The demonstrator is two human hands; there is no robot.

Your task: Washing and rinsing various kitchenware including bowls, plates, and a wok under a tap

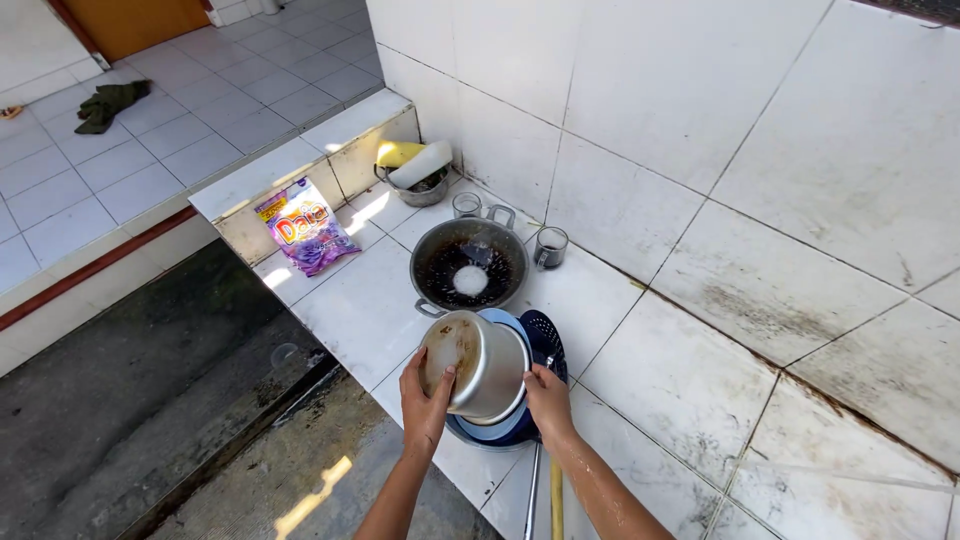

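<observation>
Nearest the camera, both hands grip a small metal pot (478, 363) that is tipped on its side, its bottom turned toward the left. The left hand (425, 400) closes on the pot's bottom edge, fingers spread over the stained underside. The right hand (549, 400) clasps the pot's rim side, thumb along the wall. Both forearms look wet.

The pot hangs just above a dark blue plastic colander (542, 345), which sits on the white tiled worktop (360, 305); a pale blue dish (510, 325) shows between pot and colander. Just below the pot, beside the right forearm, a thin metal rod (532, 495) and a yellow stick (556, 510) run toward the camera.

Just beyond the pot stands a larger round metal pan (470, 265) with two handles, holding dark water and a patch of white foam. To the right of that pan, near the wall, is a glass mug (551, 245); behind it a second glass (466, 204).

Left of the big pan lies a purple detergent sachet (305, 228) flat on the worktop. Farther back, in the corner, a small metal bowl (425, 188) holds a yellow and white sponge (415, 158).

Far beyond, on the tiled floor (190, 110), lies a dark green rag (110, 103).
</observation>
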